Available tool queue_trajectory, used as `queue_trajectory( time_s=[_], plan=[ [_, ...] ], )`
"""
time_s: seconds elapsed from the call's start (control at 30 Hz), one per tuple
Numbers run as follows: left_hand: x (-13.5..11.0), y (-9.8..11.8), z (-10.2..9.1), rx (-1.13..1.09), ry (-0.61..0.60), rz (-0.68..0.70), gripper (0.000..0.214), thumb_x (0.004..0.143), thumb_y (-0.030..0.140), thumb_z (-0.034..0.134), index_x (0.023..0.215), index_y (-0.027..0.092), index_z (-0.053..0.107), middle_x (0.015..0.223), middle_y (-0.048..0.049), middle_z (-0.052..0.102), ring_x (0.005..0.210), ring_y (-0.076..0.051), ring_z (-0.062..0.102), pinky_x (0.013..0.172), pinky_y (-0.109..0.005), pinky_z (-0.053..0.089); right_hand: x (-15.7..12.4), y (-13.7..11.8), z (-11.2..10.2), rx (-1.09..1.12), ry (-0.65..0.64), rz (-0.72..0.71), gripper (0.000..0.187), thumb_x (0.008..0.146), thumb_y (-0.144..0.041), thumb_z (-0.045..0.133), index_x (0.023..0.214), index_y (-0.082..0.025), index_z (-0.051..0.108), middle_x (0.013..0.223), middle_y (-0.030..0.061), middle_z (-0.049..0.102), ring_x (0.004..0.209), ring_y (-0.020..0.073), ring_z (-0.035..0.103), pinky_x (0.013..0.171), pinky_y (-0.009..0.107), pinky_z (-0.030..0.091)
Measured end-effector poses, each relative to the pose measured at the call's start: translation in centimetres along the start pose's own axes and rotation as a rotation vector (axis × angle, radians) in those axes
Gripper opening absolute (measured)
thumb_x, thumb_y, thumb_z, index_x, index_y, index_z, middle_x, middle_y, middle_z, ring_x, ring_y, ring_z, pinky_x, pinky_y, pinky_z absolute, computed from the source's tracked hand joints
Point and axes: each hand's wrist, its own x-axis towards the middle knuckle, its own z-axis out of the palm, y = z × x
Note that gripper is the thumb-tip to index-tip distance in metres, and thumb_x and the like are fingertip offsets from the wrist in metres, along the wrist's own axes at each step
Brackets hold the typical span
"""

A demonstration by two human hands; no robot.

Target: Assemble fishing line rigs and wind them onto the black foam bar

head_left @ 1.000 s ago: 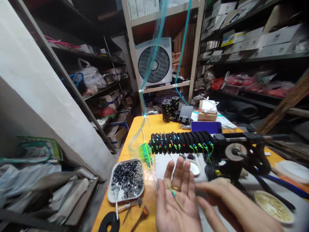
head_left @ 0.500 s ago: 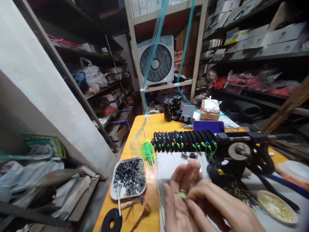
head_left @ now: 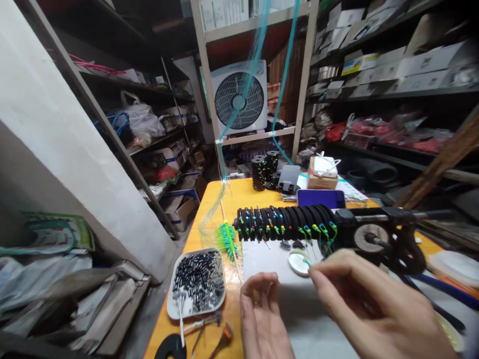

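Note:
My right hand pinches a short piece of thin line with a green bead between thumb and forefinger. It holds the piece just below the row of black spools on a horizontal rod, beside a small white dish. The spools carry green, yellow and blue beads. My left hand hovers lower left over the white mat, fingers curled in, and I see nothing in it. A black winder with a round wheel holds the rod's right end.
A tray of black tubes lies left of the mat on the orange table. Pliers and a black ring lie at the near edge. Stacked spools, a phone stand and boxes stand at the back; teal lines hang from above.
My left palm was open with the beaded line lying on it. My right fingers took the line off it and lifted it toward the spools; my left fingers curled in.

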Motion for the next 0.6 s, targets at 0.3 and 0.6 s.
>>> queue_trajectory(
  time_s=[0.3,0.6],
  plan=[
    [1.1,-0.2,-0.7,-0.039,0.006,-0.029,0.029,0.104,0.029,0.063,0.092,0.026,0.089,0.094,-0.0064,0.086,0.095,-0.019,0.081,0.089,-0.027,0.063,3.2,1.2,0.5,-0.148,0.093,-0.065,0.017,0.102,-0.022,0.064,0.086,-0.025,0.063,0.067,-0.0055,0.063,0.054,0.0106,0.061,0.052,0.023,0.047],
    [1.7,0.4,1.9,-0.041,-0.041,-0.169,0.037,0.111,0.035,0.052,0.109,0.018,0.085,0.13,-0.0148,0.082,0.122,-0.023,0.077,0.106,-0.034,0.06,2.4,1.4,0.0,-0.133,-0.001,-0.062,0.017,0.102,-0.021,0.064,0.086,-0.025,0.064,0.071,-0.0044,0.068,0.055,0.011,0.065,0.052,0.021,0.051]
  ],
)
